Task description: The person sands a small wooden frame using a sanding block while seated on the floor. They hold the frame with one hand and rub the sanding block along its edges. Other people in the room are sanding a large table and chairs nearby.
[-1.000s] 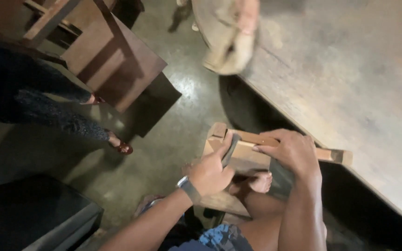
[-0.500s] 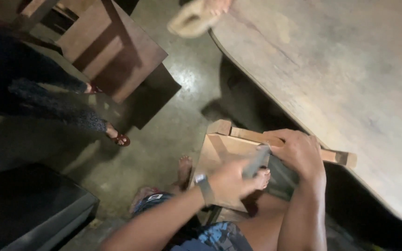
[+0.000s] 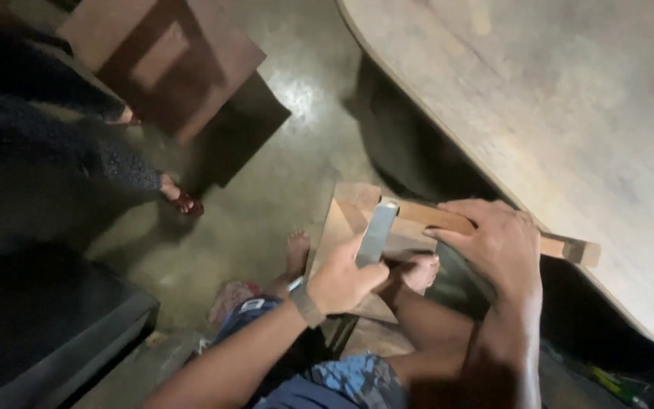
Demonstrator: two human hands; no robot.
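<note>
- Legs (image 3: 62,129) in dark patterned trousers, with a sandalled foot (image 3: 183,201), are standing at the far left; I am reading them as another person's.
- I am seeing a dark wooden stool (image 3: 168,64) sitting on the shiny concrete floor (image 3: 266,204) just beside those legs.
- My left hand (image 3: 346,276), a watch (image 3: 304,301) on its wrist, is closing its fingers around a flat grey metal blade (image 3: 378,231), holding it upright against the wood.
- My right hand (image 3: 497,242) is pressing down, fingers curled over a wooden strip (image 3: 569,248), which is lying across a small wooden frame (image 3: 350,220) above my bare foot (image 3: 421,271).
- A large wooden tabletop (image 3: 554,106) is filling the right side.
</note>
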